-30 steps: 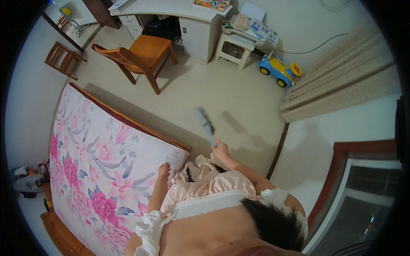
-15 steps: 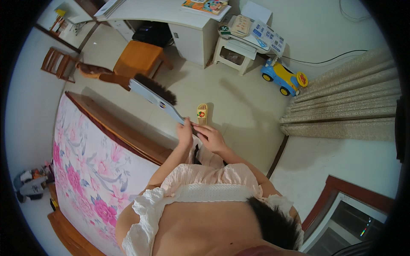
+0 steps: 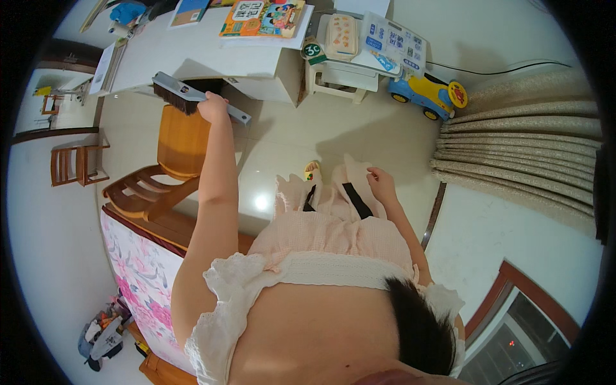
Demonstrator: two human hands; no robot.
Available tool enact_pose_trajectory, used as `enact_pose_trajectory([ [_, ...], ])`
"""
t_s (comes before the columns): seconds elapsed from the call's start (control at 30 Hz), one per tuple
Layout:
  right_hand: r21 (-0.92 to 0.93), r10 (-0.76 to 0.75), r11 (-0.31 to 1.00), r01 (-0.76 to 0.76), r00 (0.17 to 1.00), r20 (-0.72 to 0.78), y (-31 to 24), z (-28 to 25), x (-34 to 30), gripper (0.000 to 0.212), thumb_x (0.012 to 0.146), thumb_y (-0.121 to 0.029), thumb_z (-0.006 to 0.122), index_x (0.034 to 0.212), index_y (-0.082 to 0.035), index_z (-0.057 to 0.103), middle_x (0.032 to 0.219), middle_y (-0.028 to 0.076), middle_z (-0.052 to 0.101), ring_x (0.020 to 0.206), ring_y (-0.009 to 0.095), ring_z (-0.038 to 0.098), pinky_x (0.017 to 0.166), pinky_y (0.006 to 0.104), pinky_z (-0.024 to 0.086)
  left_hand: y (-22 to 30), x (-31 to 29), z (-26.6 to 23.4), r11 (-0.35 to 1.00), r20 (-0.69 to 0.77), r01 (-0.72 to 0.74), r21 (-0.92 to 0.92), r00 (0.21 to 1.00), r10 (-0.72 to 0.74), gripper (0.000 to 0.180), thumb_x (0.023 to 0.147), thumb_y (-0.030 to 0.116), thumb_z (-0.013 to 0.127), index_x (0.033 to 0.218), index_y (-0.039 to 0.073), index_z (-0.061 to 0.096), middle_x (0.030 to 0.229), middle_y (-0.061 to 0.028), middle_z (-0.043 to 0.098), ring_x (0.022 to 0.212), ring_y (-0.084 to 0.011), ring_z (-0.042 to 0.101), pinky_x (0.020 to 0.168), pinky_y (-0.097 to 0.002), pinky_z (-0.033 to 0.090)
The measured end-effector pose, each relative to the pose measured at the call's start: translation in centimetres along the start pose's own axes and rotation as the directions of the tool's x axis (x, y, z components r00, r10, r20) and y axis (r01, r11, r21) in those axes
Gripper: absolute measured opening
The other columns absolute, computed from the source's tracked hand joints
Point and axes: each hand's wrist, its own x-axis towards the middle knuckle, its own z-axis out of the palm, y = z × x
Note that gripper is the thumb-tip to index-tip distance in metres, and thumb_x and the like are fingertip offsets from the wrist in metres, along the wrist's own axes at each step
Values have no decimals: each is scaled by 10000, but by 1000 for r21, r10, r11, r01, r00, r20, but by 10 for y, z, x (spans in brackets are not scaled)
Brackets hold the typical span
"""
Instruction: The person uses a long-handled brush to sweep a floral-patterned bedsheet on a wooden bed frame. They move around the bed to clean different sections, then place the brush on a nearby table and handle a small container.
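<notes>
My left hand (image 3: 213, 108), stretched far forward, is closed around the handle of a bed brush (image 3: 174, 85) with a grey-blue back and dark bristles. The bristles face down and toward me, above the wooden chair (image 3: 183, 138) and near the front edge of the white desk (image 3: 192, 61). The handle's end sticks out to the right of my fist. My right hand (image 3: 383, 186) hangs low beside my pale pink dress (image 3: 333, 234). Its fingers are loosely bent, and no object shows in them.
Books (image 3: 263, 18) lie on the desk. Right of it, a white stool (image 3: 340, 86) carries a printer-like machine and a case. A blue and yellow toy car (image 3: 423, 93) stands by the curtain (image 3: 513, 147). The flowered bed (image 3: 144, 276) is at left. A yellow slipper (image 3: 312, 171) shows on the floor.
My hands have parted: the left has carried the brush forward and left toward the desk, while the right has let go and dropped to my right side. The view has moved nearer the desk.
</notes>
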Motion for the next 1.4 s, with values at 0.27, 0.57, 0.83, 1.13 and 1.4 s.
enact_pose_trajectory([
  [0.27, 12, 83, 996, -83, 996, 34, 28, -47, 95, 264, 818, -154, 551, 1030, -8, 610, 787, 107, 643, 649, 155, 605, 623, 274, 483, 10, 53, 116, 960, -28, -121, 252, 991, 132, 423, 846, 263, 516, 999, -129, 466, 980, -275, 581, 931, -410, 565, 799, -435, 460],
  [0.57, 150, 84, 979, -138, 943, 321, -14, -79, 307, 257, 826, -180, 559, 1008, -7, 613, 770, 74, 631, 619, 140, 587, 581, 261, 478, 5, 56, 165, 851, 3, -158, 501, 984, 180, 447, 780, 299, 582, 1055, -42, 498, 1026, -252, 563, 970, -391, 545, 831, -438, 447],
  [0.83, 358, 238, 702, -615, 677, 697, -68, -13, 410, 182, 820, -132, 554, 936, 3, 594, 768, 88, 596, 615, 161, 560, 546, 274, 475, 4, 46, 179, 707, 101, -205, 677, 977, 187, 562, 761, 382, 583, 1144, -21, 504, 1121, -228, 478, 1050, -384, 454, 913, -454, 369],
  [1.13, 471, 544, 161, -868, 476, 691, -84, 79, 457, 227, 758, -168, 675, 873, -49, 519, 823, 61, 468, 713, 191, 498, 641, 308, 507, -4, 30, 178, 697, 218, -339, 632, 941, 259, 603, 766, 358, 605, 1173, -65, 467, 1191, -225, 448, 1113, -366, 397, 951, -434, 318],
  [1.4, 548, 554, -93, -831, 414, 722, -94, 137, 469, 234, 787, -215, 666, 877, -72, 503, 824, 52, 466, 716, 163, 490, 683, 297, 500, -14, 37, 158, 666, 292, -504, 551, 863, 412, 561, 728, 301, 677, 1105, -48, 451, 1077, -225, 455, 995, -384, 431, 867, -446, 362],
])
